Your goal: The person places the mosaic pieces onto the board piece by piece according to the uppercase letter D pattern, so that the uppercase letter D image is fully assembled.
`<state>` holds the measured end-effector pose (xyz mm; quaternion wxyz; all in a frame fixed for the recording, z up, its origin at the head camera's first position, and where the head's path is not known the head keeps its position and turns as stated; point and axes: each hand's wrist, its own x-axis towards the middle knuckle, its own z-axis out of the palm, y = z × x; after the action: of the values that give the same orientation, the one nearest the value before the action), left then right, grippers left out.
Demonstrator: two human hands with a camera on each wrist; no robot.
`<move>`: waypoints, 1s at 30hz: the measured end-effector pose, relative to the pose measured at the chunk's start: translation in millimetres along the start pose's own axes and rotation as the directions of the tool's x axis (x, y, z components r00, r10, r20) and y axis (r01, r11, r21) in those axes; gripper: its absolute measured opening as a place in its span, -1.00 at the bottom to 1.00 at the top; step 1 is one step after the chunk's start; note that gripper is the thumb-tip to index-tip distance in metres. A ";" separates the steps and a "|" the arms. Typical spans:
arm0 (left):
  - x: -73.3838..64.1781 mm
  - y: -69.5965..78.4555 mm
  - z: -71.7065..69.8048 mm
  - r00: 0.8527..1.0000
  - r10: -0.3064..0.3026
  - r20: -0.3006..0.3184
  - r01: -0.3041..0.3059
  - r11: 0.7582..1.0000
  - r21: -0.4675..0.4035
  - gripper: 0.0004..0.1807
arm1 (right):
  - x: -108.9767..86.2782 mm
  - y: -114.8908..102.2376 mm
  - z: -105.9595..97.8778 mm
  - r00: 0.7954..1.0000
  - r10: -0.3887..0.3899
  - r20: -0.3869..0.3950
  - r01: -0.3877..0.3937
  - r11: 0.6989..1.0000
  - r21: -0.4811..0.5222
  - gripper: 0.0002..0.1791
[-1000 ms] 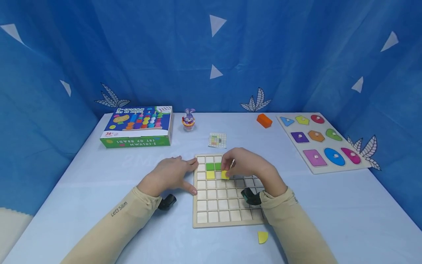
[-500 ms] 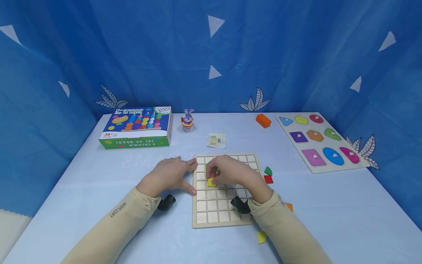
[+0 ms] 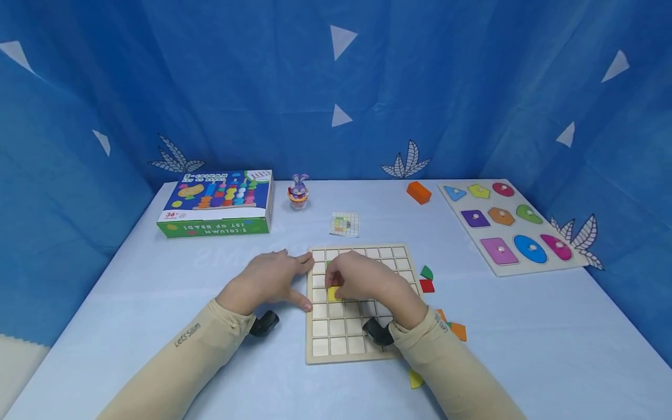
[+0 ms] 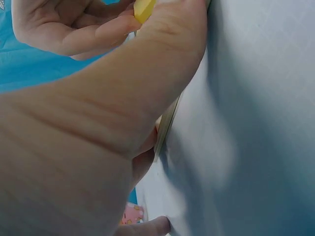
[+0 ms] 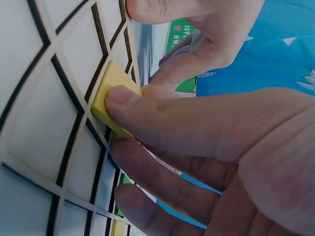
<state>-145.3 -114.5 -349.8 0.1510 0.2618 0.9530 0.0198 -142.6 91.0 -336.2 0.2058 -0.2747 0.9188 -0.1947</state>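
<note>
My right hand [image 3: 362, 279] is over the left part of a wooden grid board [image 3: 338, 345]. It holds a yellow square tile [image 3: 333, 293], tilted over one of the cells. In the right wrist view the thumb lies on the face of the yellow tile [image 5: 114, 93], with the other fingers at its far side. My left hand [image 3: 266, 281] lies at the board's left edge, thumb and fingers spread and touching the rim. A green tile [image 3: 329, 263] shows partly behind the right hand; other tiles there are hidden.
Beyond the board lies a printed pattern card [image 3: 345, 224]. To its right are loose pieces: a green one [image 3: 427, 272], a red one [image 3: 427, 286], an orange one [image 3: 458, 332] and a yellow one [image 3: 416, 379]. A bead-set box [image 3: 215, 204], rabbit figure [image 3: 298, 191], orange block [image 3: 419, 192] and shape puzzle [image 3: 501, 233] stand behind.
My right hand has moved left and nearer to me with the yellow tile, from the third row to the first columns of the row below. The left hand has stayed on the board's edge.
</note>
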 end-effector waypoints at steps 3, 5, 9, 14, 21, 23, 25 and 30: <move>0.3 0.3 0.3 1.000 0.010 -0.005 -0.010 1.000 0.005 0.17 | -0.3 -0.4 0.7 1.000 -0.002 0.001 0.002 1.000 -0.028 -0.82; 0.9 0.2 0.8 1.000 0.012 -0.006 -0.012 1.000 0.010 0.18 | -0.6 -1.0 1.0 1.000 -0.002 0.003 0.002 0.999 -0.042 -0.82; 1.6 -0.6 1.5 1.000 0.015 -0.013 -0.015 1.000 0.015 0.19 | -1.3 -2.6 1.6 1.000 -0.003 0.005 0.003 0.999 -0.054 -0.82; 1.6 -1.3 1.8 1.000 0.015 -0.014 -0.015 1.000 0.014 0.19 | -1.1 -3.8 2.0 1.000 0.002 -0.001 -0.002 0.999 -0.051 -0.82; 1.7 -2.4 3.0 1.000 0.020 -0.013 -0.020 1.000 0.021 0.20 | 0.7 -0.9 2.1 1.000 0.023 -0.005 -0.023 0.999 -0.031 -0.82; 2.0 -2.9 3.3 1.000 0.023 -0.014 -0.022 1.000 0.022 0.19 | 0.0 2.1 0.5 1.000 0.008 -0.002 -0.008 1.000 -0.024 -0.84; 2.5 -3.0 3.5 1.000 0.020 -0.008 -0.019 1.000 0.021 0.20 | -2.4 5.2 -3.1 1.000 -0.008 0.006 0.008 1.000 -0.008 -0.85; 3.5 -1.5 2.5 1.000 0.007 0.006 -0.007 1.000 0.019 0.21 | -15.5 13.7 -20.2 1.000 0.004 0.026 -0.005 0.999 0.045 -0.81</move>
<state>-148.1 -114.1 -353.3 0.1513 0.2664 0.9518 0.0107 -146.4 115.6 -321.4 0.2244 -0.2706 0.9120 -0.2116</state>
